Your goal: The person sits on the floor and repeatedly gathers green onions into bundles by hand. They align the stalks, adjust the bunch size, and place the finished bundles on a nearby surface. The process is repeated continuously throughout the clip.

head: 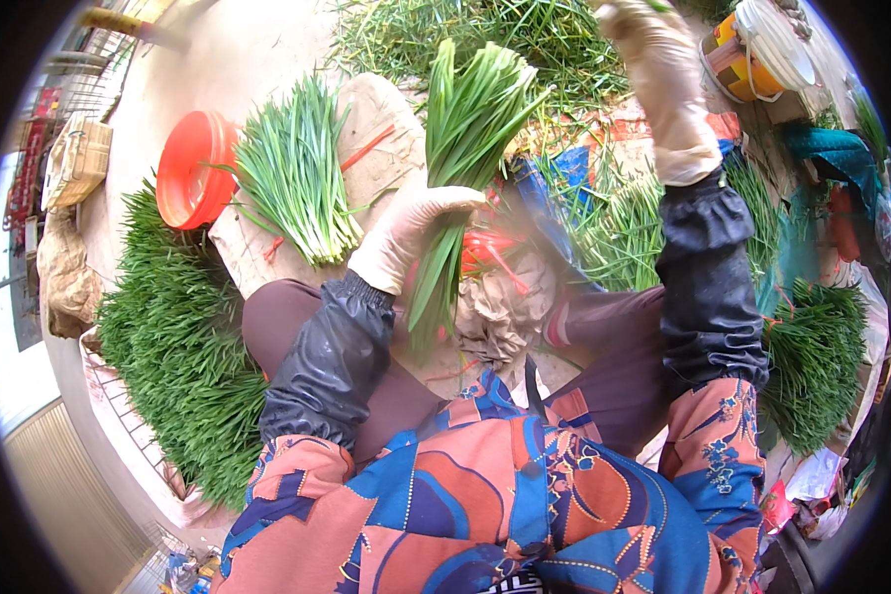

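Note:
My left hand (pixel 408 234), in a pale glove, is closed around a bunch of green garlic chives (pixel 464 126). The bunch stretches away from me, and some leaf ends hang below my fist. My right hand (pixel 664 89), gloved too and blurred, reaches out at the top right beside a loose heap of leaves (pixel 482 33). A bit of green shows at its fingers, but its grip is unclear. Another bunch of chives (pixel 293 174), cut ends towards me, lies on a cloth-covered surface (pixel 382 111) left of my left hand.
Stacked chives (pixel 178 349) fill the left side, beside a red plastic bucket (pixel 193 171). Loose chives (pixel 616 230) lie on sheeting before my right knee. More chives (pixel 817 364) stand at far right. Red ties (pixel 486 249) lie between my legs. A white-rimmed bucket (pixel 757 56) is at upper right.

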A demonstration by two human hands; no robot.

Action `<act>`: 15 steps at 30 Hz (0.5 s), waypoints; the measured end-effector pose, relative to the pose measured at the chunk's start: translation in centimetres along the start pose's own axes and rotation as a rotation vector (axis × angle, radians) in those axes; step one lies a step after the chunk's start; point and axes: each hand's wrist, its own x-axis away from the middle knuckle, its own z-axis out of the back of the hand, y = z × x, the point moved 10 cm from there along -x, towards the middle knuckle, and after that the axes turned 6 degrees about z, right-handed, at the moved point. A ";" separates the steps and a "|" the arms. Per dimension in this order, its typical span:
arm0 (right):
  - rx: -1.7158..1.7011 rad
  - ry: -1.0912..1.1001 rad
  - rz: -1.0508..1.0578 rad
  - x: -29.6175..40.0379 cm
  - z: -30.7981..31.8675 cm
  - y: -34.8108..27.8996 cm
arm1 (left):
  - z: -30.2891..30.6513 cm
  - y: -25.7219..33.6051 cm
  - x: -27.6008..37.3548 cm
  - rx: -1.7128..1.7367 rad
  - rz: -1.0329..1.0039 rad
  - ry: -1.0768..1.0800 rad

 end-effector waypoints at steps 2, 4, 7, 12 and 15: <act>-0.065 0.061 -0.099 -0.7 2.5 0.4 | 0.5 0.6 0.1 0.046 -0.095 0.022; 0.078 -0.045 -0.358 1.4 1.5 3.5 | 0.5 0.2 -0.4 0.110 -0.042 -0.017; 0.135 -0.374 -0.522 7.4 -4.9 6.6 | 0.6 0.4 -1.1 0.116 -0.046 -0.024; -0.305 -0.401 -0.468 12.5 -14.0 7.6 | 1.6 0.3 -2.2 -0.125 -0.140 0.157; -0.131 -0.197 -0.441 12.8 -13.3 8.3 | 1.1 -0.4 -3.4 -0.391 -0.135 0.213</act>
